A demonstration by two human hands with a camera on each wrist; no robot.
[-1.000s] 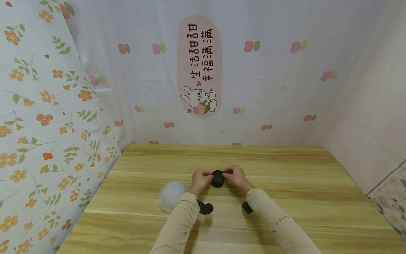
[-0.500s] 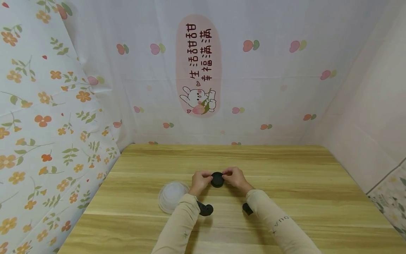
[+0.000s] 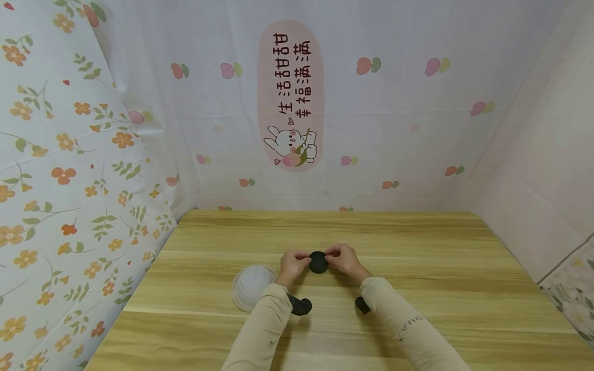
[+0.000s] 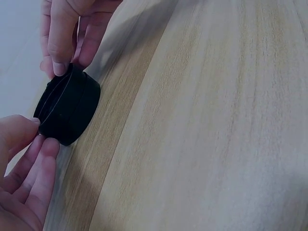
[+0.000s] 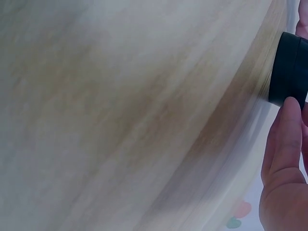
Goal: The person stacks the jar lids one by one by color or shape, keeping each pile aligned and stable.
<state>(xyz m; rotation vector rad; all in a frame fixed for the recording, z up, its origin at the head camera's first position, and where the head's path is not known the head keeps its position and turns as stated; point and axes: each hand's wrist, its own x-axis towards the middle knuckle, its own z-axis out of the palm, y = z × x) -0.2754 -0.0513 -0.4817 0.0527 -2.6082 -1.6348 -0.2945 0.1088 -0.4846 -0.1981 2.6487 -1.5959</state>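
Note:
A short, round black cylinder (image 3: 318,262) with a raised rim and a sunken top is between my two hands over the table. My left hand (image 3: 292,265) pinches its left edge, thumb at the rim and fingers below, as the left wrist view shows. From the opposite side my right hand (image 3: 344,258) pinches the rim between thumb and fingers. In the left wrist view the black cylinder (image 4: 70,106) is tilted close over the wood, with a faint seam around its side. Only part of the cylinder (image 5: 288,70) shows at the edge of the right wrist view.
A translucent, round lid-like thing (image 3: 252,286) lies on the wooden table (image 3: 417,309) left of my left forearm, which partly covers it. Dark wrist devices stick out beside both sleeves. A printed cloth (image 3: 394,129) hangs behind the table, with a floral cloth at the left.
Over the first half second both hands and the black cylinder shift very slightly, and its top shows a little more squarely. Both hands keep their hold, and the translucent thing stays put.

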